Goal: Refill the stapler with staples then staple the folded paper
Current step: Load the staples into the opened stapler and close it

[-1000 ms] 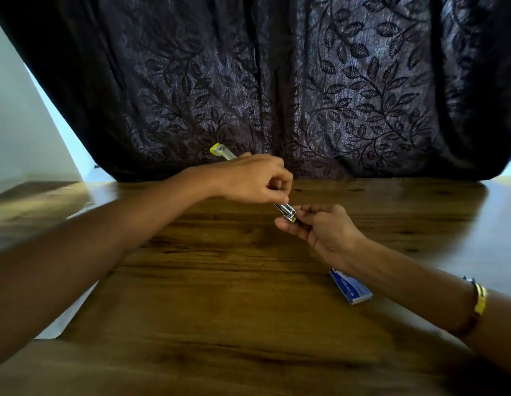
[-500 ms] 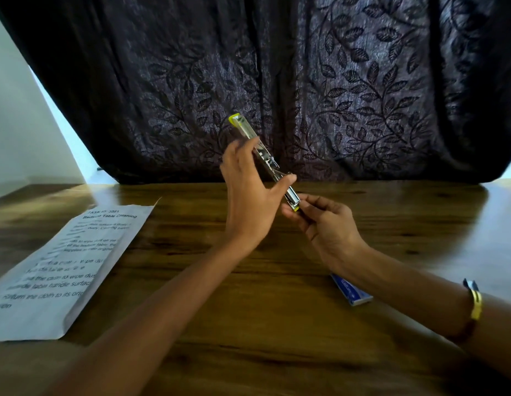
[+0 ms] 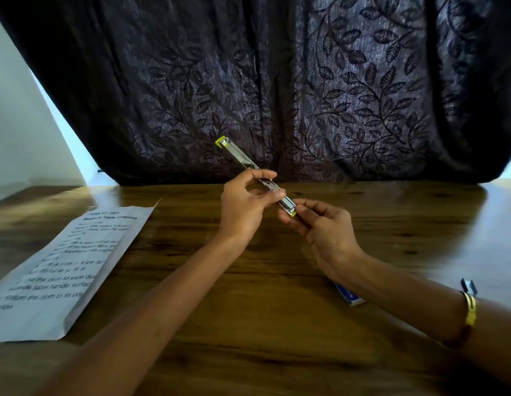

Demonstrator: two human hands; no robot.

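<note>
A yellow and metal stapler (image 3: 240,157), swung fully open into one long line, is held above the wooden table (image 3: 277,310). My left hand (image 3: 245,207) pinches its middle between thumb and fingers. At the stapler's near end, my right hand (image 3: 323,230) grips it with the fingertips. The far yellow tip points up and left toward the curtain. A folded printed paper (image 3: 63,270) lies flat on the table at the left. A small blue staple box (image 3: 350,298) sits on the table, mostly hidden under my right wrist.
A dark leaf-patterned curtain (image 3: 305,81) hangs along the table's far edge. A pale wall (image 3: 17,124) stands at the left. A yellow band (image 3: 470,310) is on my right wrist.
My left hand has gone from flat against the stapler to a pinch on its middle. The stapler sits a little lower. My right hand keeps its hold on the near end.
</note>
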